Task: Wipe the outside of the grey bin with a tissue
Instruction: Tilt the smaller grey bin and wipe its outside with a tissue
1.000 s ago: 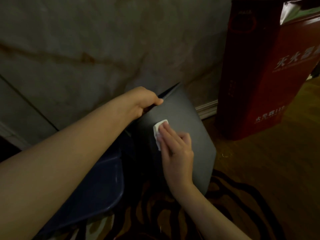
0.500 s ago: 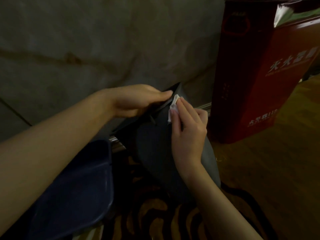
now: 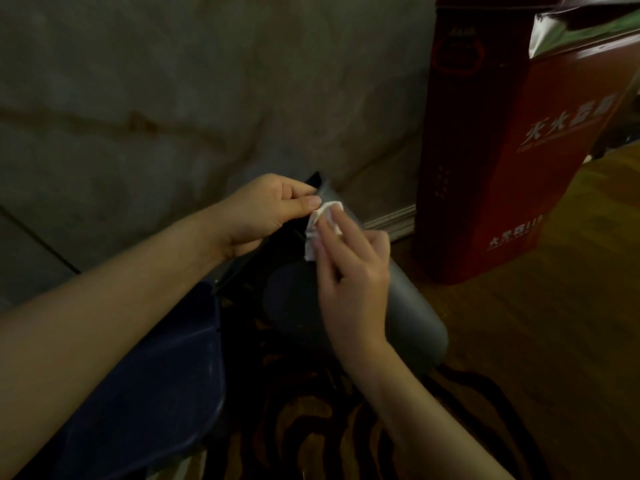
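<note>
The grey bin [image 3: 412,306] stands tilted on the floor in front of me, its rim pointing up and away toward the wall. My left hand [image 3: 266,209] grips the bin's top rim with thumb and fingers. My right hand [image 3: 349,268] presses a small white tissue [image 3: 320,223] flat against the bin's outer side just below the rim, close to my left thumb. Most of the tissue is hidden under my fingers.
A tall red cabinet [image 3: 502,150] with white lettering stands right of the bin against the stone wall [image 3: 173,98]. A dark blue chair seat [image 3: 149,375] sits at lower left. A striped brown and black rug [image 3: 329,438] lies under the bin; wooden floor [image 3: 554,323] extends right.
My right hand slid the tissue up the bin's side from its middle to just under the rim. The bin turned so its rounded side now faces me. My left hand stayed on the rim.
</note>
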`<state>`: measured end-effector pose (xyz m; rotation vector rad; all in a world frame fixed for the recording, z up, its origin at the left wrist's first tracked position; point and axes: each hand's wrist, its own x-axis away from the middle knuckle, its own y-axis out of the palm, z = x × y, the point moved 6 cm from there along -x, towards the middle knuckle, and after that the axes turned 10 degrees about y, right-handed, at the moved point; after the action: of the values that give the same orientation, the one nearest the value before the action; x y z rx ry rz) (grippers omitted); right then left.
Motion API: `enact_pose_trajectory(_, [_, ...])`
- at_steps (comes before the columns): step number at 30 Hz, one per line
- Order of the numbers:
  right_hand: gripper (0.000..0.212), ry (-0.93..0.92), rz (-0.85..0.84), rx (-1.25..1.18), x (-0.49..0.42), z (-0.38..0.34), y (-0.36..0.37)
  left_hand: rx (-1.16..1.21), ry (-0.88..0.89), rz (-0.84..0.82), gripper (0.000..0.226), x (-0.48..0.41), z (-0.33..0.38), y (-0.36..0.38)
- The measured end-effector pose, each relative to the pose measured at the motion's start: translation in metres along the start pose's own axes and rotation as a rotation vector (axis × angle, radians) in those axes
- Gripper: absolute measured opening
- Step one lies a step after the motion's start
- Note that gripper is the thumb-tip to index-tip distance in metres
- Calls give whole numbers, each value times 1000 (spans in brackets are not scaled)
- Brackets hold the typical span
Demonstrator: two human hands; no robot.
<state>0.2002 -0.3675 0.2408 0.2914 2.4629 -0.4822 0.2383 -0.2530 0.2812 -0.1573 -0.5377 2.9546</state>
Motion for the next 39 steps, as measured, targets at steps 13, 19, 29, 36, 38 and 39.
enact_pose_trajectory(13, [27,193,-11,154,17,92,-20,11,-289,469,20,14,4,-45])
enact_pose_trajectory(19, [23,739,-95,101,14,180,-39,19,-365,510,15,8,2,-51])
enact_pose_trajectory(29, [19,364,-399,-229,-59,62,33,18,-250,358,23,5,13,-28])
enact_pose_trajectory(36, [16,726,-449,-148,-31,140,3,29,-269,391,24,-2,15,-22])
enact_pose_trajectory(38, [18,824,-444,-93,-12,160,-14,37,-273,399,23,-6,15,-19])
enact_pose_trajectory(39, [18,845,-413,-70,-5,163,-18,41,-276,394,24,-7,15,-18])
